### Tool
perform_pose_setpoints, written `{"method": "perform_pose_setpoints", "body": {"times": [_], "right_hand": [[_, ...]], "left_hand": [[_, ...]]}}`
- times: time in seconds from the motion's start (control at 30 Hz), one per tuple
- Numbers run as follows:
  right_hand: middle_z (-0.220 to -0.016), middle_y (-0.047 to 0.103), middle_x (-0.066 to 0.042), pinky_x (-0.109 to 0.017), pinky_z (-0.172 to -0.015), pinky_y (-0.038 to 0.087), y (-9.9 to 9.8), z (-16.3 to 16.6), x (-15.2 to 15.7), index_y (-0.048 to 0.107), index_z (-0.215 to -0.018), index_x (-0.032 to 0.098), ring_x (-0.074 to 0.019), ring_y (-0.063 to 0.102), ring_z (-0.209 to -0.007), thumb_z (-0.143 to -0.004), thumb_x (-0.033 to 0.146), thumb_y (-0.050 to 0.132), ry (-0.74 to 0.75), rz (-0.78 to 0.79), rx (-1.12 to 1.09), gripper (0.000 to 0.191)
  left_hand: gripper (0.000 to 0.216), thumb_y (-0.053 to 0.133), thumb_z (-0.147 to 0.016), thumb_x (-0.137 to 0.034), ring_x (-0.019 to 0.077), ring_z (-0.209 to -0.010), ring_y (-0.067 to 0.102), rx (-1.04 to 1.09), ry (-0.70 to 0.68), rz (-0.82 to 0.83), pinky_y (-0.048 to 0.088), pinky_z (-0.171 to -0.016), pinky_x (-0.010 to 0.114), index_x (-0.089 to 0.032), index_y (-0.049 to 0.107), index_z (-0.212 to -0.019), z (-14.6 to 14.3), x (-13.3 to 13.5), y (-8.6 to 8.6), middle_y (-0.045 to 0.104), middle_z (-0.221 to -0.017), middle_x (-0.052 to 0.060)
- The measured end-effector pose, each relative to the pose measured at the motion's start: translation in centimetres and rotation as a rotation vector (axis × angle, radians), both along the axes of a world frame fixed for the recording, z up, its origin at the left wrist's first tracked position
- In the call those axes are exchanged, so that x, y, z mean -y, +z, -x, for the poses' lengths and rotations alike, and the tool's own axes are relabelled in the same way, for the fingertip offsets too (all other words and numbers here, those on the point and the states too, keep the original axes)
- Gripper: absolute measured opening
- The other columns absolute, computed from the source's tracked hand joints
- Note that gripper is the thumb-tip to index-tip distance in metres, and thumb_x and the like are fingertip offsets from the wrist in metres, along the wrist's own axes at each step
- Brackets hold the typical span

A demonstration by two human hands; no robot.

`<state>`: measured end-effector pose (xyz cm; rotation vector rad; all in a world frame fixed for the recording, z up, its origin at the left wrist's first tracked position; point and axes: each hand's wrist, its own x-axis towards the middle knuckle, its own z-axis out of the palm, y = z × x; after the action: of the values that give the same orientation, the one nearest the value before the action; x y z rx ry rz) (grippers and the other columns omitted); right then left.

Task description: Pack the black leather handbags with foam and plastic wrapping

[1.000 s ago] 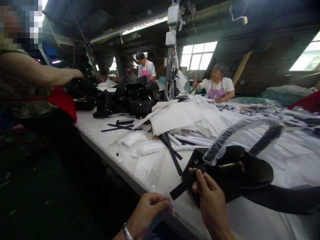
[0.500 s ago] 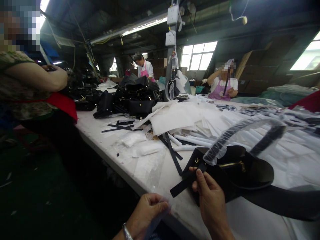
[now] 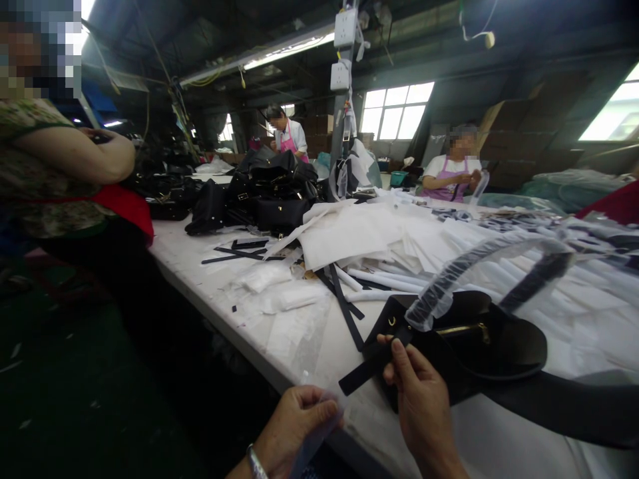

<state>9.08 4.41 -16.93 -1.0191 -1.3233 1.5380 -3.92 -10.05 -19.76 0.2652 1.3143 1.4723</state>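
A black handbag (image 3: 499,339) lies on the table in front of me, with a gold zipper and a handle (image 3: 459,266) wrapped in clear plastic. My right hand (image 3: 419,392) is closed, pinching a flat black strap (image 3: 362,374) between thumb and fingers at the bag's left side. The strap's free end points down and left. At the table's front edge my left hand (image 3: 299,422) is closed on a thin, clear plastic sleeve (image 3: 312,446) that hangs below the fingers. Its tip is close to the strap's end but apart from it.
Loose black strips (image 3: 347,309) and clear plastic bags (image 3: 294,296) lie left of the handbag. White sheets (image 3: 359,233) are heaped behind it, beside a pile of black bags (image 3: 274,193). A person with folded arms (image 3: 74,156) stands at the left; two aproned people work across the table.
My hands, the strap and the handbag have hardly moved. Across the table, the person at the right has lowered their hands and now holds something clear.
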Motion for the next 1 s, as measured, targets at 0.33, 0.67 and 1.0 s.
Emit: {"method": "perform_pose_setpoints", "body": {"times": [0.33,0.67,1.0], "right_hand": [[-0.055,0.049,0.004,-0.025,-0.051,0.030,0.36,0.16,0.10,0.073,-0.102,0.018,-0.0133,0.042,-0.056,-0.080,0.057,0.068,-0.029,0.006,-0.009,0.045],[-0.054,0.049,0.003,-0.025,-0.051,0.032,0.58,0.30,0.15,0.074,-0.100,0.017,-0.0129,0.042,-0.055,-0.080,0.057,0.068,-0.047,-0.004,-0.017,0.045],[-0.054,0.048,0.004,-0.025,-0.052,0.031,0.35,0.19,0.13,0.074,-0.103,0.018,-0.0121,0.041,-0.056,-0.080,0.055,0.069,-0.029,0.012,-0.045,0.044]], "left_hand": [[0.043,0.090,-0.056,-0.047,0.0155,-0.063,0.061,0.024,-0.023,-0.054,0.045,-0.065,0.026,-0.009,0.075,-0.072,-0.12,0.01,-0.12,0.069,-0.069,0.008],[0.059,0.091,-0.055,-0.040,0.0166,-0.072,0.061,-0.150,-0.022,-0.017,0.045,-0.070,0.027,-0.012,0.074,-0.104,0.49,0.61,0.04,0.069,-0.076,0.004],[0.052,0.089,-0.058,-0.044,0.0151,-0.066,0.063,-0.104,-0.027,-0.004,0.043,-0.063,0.024,-0.011,0.073,-0.095,0.28,0.52,-0.62,0.072,-0.074,0.006]]}}
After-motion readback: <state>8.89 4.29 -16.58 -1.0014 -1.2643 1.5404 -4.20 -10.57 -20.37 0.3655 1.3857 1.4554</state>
